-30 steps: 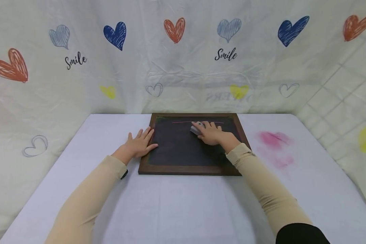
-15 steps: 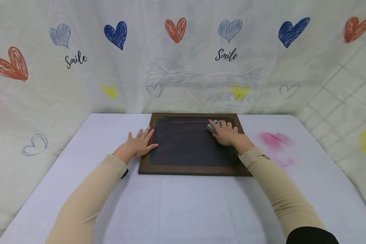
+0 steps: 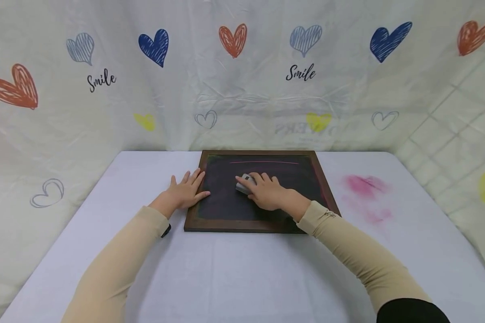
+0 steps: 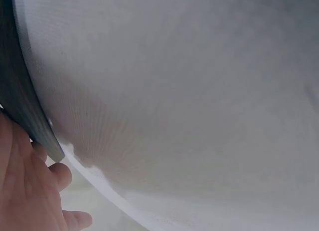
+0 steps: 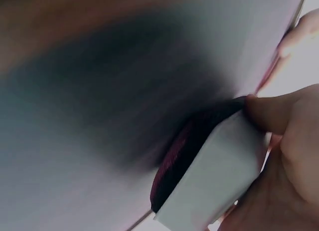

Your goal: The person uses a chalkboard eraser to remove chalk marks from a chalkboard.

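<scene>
A chalkboard (image 3: 222, 208) in a brown wooden frame lies on the table, with a thin pink chalk line (image 3: 262, 162) near its far edge. My left hand (image 3: 181, 194) rests on the frame's left side, fingers spread. In the left wrist view, that hand's fingers (image 4: 60, 176) show beside the dark frame edge (image 4: 30, 101). My right hand (image 3: 268, 194) grips a grey chalkboard eraser (image 3: 242, 188) against the middle of the board, below the line. The right wrist view shows the eraser's pale body (image 5: 217, 171) and its dark felt, tinged pink, facing the board.
White cloth covers the table (image 3: 246, 273). Pink smudges (image 3: 365, 186) stain it right of the board. Behind the far table edge hangs a white curtain (image 3: 258, 89) printed with hearts and lettering.
My right hand with the eraser first slid right along the chalk line, then came left and nearer to me, into the board's middle. The left hand has stayed on the frame.
</scene>
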The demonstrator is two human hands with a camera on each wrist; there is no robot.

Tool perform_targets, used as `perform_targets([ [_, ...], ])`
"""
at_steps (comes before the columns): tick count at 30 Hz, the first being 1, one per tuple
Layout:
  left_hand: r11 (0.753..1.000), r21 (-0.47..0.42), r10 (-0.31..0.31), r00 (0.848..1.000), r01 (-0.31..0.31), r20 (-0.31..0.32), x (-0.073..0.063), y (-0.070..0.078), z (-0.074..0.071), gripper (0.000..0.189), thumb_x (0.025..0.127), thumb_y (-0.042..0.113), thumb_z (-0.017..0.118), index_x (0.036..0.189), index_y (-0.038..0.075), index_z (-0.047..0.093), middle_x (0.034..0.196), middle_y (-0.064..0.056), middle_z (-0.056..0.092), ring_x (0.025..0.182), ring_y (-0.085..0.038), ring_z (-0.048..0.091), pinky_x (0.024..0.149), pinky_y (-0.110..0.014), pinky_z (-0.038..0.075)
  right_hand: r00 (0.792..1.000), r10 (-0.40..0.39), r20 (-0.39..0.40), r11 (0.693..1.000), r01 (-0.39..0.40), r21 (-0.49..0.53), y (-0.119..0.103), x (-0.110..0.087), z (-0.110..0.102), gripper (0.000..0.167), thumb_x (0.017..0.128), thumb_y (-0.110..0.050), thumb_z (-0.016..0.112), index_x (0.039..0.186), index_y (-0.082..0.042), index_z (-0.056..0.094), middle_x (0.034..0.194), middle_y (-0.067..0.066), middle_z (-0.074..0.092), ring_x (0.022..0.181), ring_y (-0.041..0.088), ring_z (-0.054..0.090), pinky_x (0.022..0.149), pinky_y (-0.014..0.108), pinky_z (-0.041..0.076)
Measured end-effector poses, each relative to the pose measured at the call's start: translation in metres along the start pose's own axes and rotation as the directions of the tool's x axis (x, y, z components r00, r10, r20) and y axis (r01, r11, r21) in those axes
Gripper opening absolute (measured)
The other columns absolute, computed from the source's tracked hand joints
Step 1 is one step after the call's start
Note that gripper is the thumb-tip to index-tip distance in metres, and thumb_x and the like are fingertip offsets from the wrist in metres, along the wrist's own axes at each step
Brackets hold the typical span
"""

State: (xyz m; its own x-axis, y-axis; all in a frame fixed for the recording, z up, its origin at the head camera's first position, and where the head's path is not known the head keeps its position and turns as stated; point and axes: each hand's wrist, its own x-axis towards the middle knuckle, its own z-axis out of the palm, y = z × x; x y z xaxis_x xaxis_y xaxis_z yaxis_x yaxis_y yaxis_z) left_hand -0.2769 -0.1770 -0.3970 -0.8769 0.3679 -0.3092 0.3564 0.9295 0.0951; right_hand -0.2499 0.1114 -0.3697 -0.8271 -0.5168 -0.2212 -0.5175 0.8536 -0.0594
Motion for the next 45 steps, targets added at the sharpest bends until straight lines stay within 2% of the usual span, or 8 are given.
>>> perform_targets([
  [4, 1.0, 0.003, 0.008, 1.0, -0.008, -0.005, 0.0, 0.0, 0.0, 0.082, 0.108, 0.058, 0.033, 0.166, 0.009, 0.003, 0.172, -0.013, -0.004, 0.155, -0.041, 0.004, 0.114, -0.073, 0.001, 0.993, 0.121, -0.018, 0.991, -0.119, 0.065, 0.027, -0.001, -0.001, 0.065, 0.111, -0.027, 0.049, 0.167, -0.024, 0.015, 0.161, 0.024, 0.024, 0.135, 0.044, 0.037, 0.1, 0.059, 0.037],
  [9, 1.0, 0.003, 0.009, 1.0, -0.009, 0.0, 0.005, -0.004, 0.004, 0.083, 0.108, 0.061, 0.031, 0.166, 0.011, 0.001, 0.172, -0.012, -0.006, 0.156, -0.04, 0.001, 0.115, -0.073, -0.001, 0.958, 0.285, -0.021, 0.952, -0.28, 0.124, 0.064, -0.006, -0.004, 0.064, 0.111, -0.024, 0.047, 0.167, -0.02, 0.016, 0.161, 0.028, 0.022, 0.14, 0.05, 0.031, 0.105, 0.066, 0.032],
  [14, 1.0, 0.02, 0.005, 1.0, -0.005, 0.002, 0.01, -0.009, 0.009, 0.083, 0.107, 0.062, 0.03, 0.166, 0.013, -0.002, 0.172, -0.01, -0.008, 0.156, -0.039, 0.001, 0.115, -0.073, -0.001, 0.933, 0.359, -0.017, 0.925, -0.353, 0.141, 0.093, -0.013, -0.007, 0.063, 0.111, -0.022, 0.044, 0.166, -0.016, 0.014, 0.159, 0.032, 0.021, 0.139, 0.053, 0.028, 0.105, 0.068, 0.03],
  [19, 1.0, 0.019, 0.007, 1.0, -0.007, 0.0, 0.004, -0.005, 0.004, 0.083, 0.107, 0.061, 0.03, 0.166, 0.011, 0.001, 0.172, -0.012, -0.006, 0.156, -0.04, 0.001, 0.114, -0.073, -0.001, 0.915, 0.403, 0.013, 0.9, -0.399, 0.174, 0.11, -0.017, -0.012, 0.063, 0.111, -0.021, 0.044, 0.166, -0.013, 0.013, 0.157, 0.035, 0.018, 0.137, 0.056, 0.027, 0.103, 0.068, 0.03],
  [24, 1.0, 0.017, 0.006, 1.0, -0.006, 0.001, 0.004, -0.005, 0.005, 0.084, 0.107, 0.062, 0.031, 0.166, 0.011, 0.0, 0.172, -0.011, -0.006, 0.156, -0.039, 0.001, 0.114, -0.073, -0.002, 0.91, 0.415, -0.007, 0.888, -0.404, 0.218, 0.12, -0.02, -0.017, 0.063, 0.111, -0.022, 0.044, 0.165, -0.01, 0.014, 0.153, 0.039, 0.02, 0.133, 0.058, 0.03, 0.097, 0.068, 0.034],
  [31, 1.0, 0.023, 0.004, 1.0, -0.005, 0.006, 0.004, -0.004, 0.003, 0.083, 0.108, 0.06, 0.031, 0.166, 0.01, 0.0, 0.172, -0.011, -0.006, 0.156, -0.038, 0.002, 0.115, -0.072, 0.0, 0.877, 0.472, -0.086, 0.862, -0.439, 0.252, 0.129, -0.01, -0.014, 0.061, 0.111, -0.023, 0.041, 0.164, -0.007, 0.015, 0.153, 0.041, 0.02, 0.134, 0.061, 0.027, 0.1, 0.071, 0.032],
  [39, 1.0, 0.025, 0.009, 1.0, -0.009, 0.003, 0.003, -0.001, 0.002, 0.083, 0.107, 0.061, 0.03, 0.166, 0.01, 0.001, 0.172, -0.012, -0.004, 0.156, -0.039, 0.003, 0.115, -0.072, 0.001, 0.845, 0.532, -0.049, 0.817, -0.497, 0.293, 0.123, 0.003, -0.008, 0.058, 0.112, -0.022, 0.035, 0.164, -0.006, 0.015, 0.156, 0.04, 0.014, 0.139, 0.06, 0.019, 0.105, 0.073, 0.023],
  [45, 0.999, 0.035, -0.008, 1.0, 0.008, 0.007, 0.004, -0.003, 0.002, 0.083, 0.108, 0.061, 0.03, 0.166, 0.011, -0.001, 0.172, -0.011, -0.007, 0.156, -0.038, 0.001, 0.115, -0.072, 0.0, 0.842, 0.537, -0.046, 0.806, -0.497, 0.323, 0.107, 0.015, -0.011, 0.057, 0.113, -0.022, 0.033, 0.164, -0.006, 0.013, 0.156, 0.04, 0.012, 0.143, 0.059, 0.013, 0.11, 0.073, 0.018],
])
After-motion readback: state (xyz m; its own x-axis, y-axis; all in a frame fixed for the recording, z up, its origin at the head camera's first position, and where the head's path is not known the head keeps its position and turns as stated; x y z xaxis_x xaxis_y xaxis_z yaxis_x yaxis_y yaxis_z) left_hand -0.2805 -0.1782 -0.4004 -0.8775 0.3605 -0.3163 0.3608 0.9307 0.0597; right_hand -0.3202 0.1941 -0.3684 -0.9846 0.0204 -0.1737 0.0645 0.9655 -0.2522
